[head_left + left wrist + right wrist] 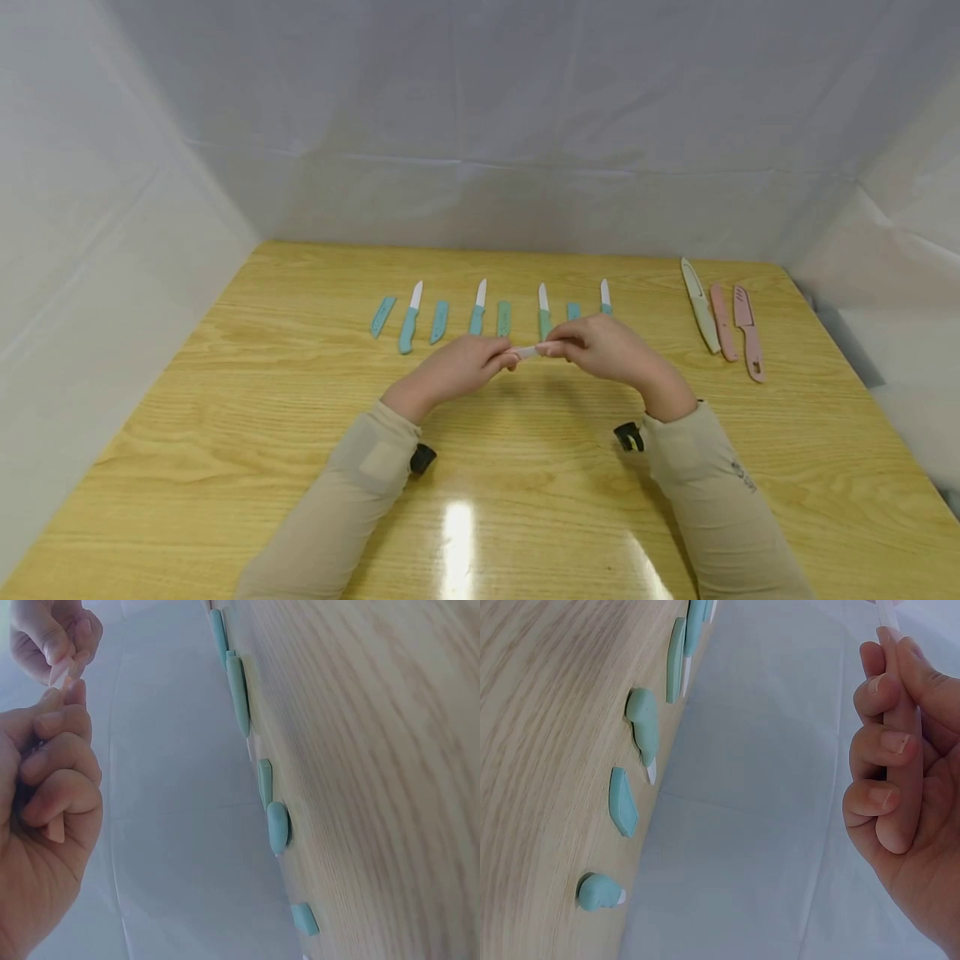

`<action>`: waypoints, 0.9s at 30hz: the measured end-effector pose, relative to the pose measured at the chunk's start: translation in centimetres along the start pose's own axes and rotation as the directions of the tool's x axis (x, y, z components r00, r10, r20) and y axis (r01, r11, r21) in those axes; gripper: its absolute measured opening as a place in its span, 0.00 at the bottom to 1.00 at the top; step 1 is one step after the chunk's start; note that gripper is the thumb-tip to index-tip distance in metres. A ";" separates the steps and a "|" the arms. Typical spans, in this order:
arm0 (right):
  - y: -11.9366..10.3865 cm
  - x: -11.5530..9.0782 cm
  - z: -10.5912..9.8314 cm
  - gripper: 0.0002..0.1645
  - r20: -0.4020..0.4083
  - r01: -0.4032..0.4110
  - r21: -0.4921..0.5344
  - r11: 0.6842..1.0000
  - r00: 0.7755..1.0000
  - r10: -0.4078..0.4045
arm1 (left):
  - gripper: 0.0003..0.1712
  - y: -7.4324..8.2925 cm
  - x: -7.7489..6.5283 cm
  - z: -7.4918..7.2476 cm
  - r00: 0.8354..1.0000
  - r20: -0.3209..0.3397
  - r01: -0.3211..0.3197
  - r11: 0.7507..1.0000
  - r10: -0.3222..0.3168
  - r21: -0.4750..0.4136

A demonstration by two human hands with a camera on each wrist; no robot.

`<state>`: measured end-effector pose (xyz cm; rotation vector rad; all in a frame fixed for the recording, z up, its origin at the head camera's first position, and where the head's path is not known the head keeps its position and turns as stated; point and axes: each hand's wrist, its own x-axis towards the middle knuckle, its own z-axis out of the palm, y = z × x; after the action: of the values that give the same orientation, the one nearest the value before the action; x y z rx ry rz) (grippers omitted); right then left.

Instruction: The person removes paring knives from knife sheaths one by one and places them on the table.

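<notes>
Above the middle of the table, my right hand (603, 350) grips a small knife by its pink handle (901, 780), fingers curled round it. A short stretch of its white blade (528, 352) shows between the two hands. My left hand (461, 367) holds a pink sheath (56, 829), whose end pokes out below the curled fingers in the left wrist view. The blade points toward the sheath; its tip is hidden by the left fingertips, so how far it sits inside I cannot tell.
Behind the hands a row alternates blue and green sheaths (438, 322) with white-bladed knives (408, 329). At the right lie a cream knife (701, 310), a slim pink piece (723, 323) and a broader pink sheathed knife (748, 333). White sheeting (480, 200) surrounds the wooden table (225, 433).
</notes>
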<state>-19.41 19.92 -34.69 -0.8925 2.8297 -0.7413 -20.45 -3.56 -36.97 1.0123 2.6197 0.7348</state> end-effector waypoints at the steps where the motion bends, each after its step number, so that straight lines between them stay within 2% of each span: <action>1: 0.0 0.0 0.0 0.12 0.001 -0.002 0.001 1.000 1.000 0.002 | 0.19 0.0 0.0 0.0 1.000 -0.001 0.000 1.000 0.000 0.001; 27: 0.4 0.0 0.0 0.13 -0.015 0.008 -0.009 1.000 1.000 -0.008 | 0.18 -0.2 0.0 0.0 1.000 -0.008 -0.006 1.000 0.006 -0.007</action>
<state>-19.59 20.20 -34.89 -0.9044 2.8466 -0.7407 -20.55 -3.68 -37.09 1.0181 2.6201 0.7512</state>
